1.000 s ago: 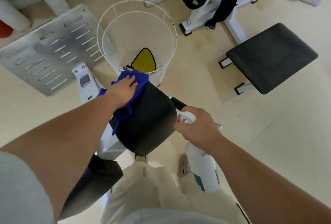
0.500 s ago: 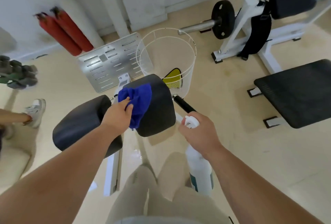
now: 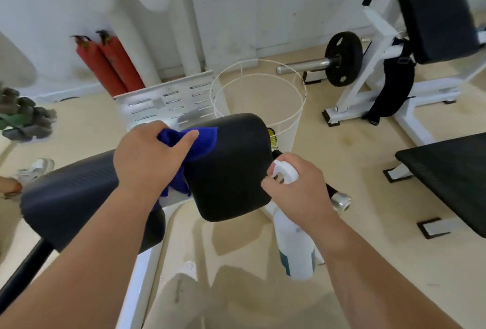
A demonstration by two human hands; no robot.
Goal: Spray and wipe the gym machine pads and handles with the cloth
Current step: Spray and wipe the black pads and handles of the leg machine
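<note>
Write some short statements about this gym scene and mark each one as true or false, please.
1. The left hand holds a blue cloth against the round black pad. True.
2. The right hand is empty. False: it grips a white spray bottle.
3. A white wire basket stands on the floor beyond the pad. True.
4. The end of the barbell is bare. False: a black weight plate sits on it.
</note>
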